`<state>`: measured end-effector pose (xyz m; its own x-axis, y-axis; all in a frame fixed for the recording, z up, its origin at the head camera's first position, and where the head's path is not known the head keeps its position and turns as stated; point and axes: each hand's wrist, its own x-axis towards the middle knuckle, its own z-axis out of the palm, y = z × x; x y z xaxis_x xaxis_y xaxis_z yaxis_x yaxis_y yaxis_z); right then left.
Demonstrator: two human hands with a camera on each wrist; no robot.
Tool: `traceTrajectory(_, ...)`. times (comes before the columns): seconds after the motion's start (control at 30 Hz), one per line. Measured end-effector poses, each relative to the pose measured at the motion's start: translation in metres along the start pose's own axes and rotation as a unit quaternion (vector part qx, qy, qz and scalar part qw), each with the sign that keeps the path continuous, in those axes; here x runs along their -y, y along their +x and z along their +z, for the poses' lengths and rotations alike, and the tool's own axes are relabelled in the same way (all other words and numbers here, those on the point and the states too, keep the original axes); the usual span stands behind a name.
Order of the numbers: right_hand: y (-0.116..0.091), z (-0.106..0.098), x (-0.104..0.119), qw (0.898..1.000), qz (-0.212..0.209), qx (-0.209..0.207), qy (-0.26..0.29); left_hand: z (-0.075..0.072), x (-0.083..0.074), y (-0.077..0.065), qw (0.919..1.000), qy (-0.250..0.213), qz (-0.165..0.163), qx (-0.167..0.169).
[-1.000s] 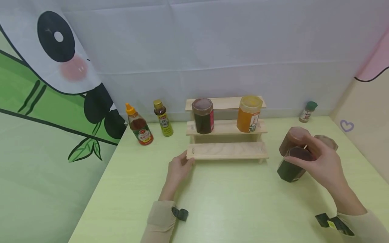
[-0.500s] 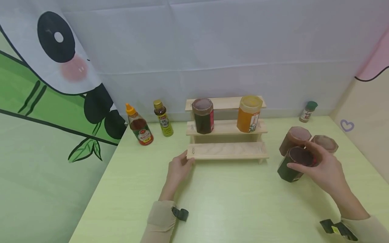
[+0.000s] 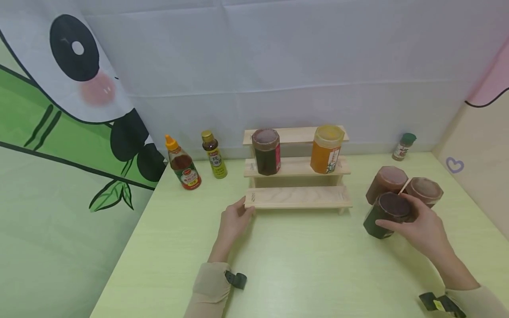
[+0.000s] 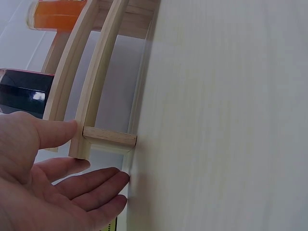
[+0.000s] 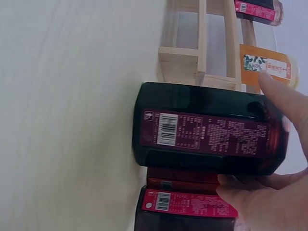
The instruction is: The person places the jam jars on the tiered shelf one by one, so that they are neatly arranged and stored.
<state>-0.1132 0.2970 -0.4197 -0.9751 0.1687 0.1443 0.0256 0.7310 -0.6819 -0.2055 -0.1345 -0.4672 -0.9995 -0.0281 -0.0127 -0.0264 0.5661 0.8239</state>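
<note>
Pale yellow-green table [image 3: 302,274], faint wood grain. On it, back centre: three-tier wooden rack [image 3: 298,197]. Left of rack, red sauce bottle [image 3: 184,168] with orange cap, slim yellow-capped bottle [image 3: 216,160]; both upright. Right of rack, front dark jar [image 3: 391,205] close before rear-left jar [image 3: 381,185] and rear-right jar [image 3: 426,189]. Behind these, small green-lidded shaker [image 3: 402,148]. On middle tier: dark jar with red label [image 3: 267,158] left, orange jar [image 3: 323,157] right, apart.

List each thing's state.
Left hand: pinching wooden rack
Right hand: curled around dark green jar
Dark green jar: upright
Wooden rack: standing
Orange jar: upright, shelved
Shelved dark jar: upright
Brown-topped jars: upright
Squeeze bottle: upright, capped
Slim bottle: upright, capped
Small bottle: upright, capped
</note>
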Motion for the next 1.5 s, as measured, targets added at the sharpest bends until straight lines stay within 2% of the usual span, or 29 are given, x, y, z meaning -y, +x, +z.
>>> traceTrajectory(0.4,0.003,0.010,-0.015,1.000,-0.016,0.020,-0.010,0.000,0.003,0.000,1.0000,-0.005,0.006,0.000)
traceTrajectory(0.77,0.004,0.017,-0.026,0.999,-0.012,0.030,0.016,-0.001,0.003,0.000,1.0000,0.001,0.005,-0.002)
traceTrajectory(1.27,0.004,0.020,-0.030,0.997,-0.011,0.021,0.075,-0.001,0.003,0.000,0.9999,-0.009,0.005,-0.001)
traceTrajectory(1.5,0.003,0.022,-0.031,0.997,-0.004,0.011,0.072,0.002,0.004,0.002,0.9998,-0.014,0.013,-0.001)
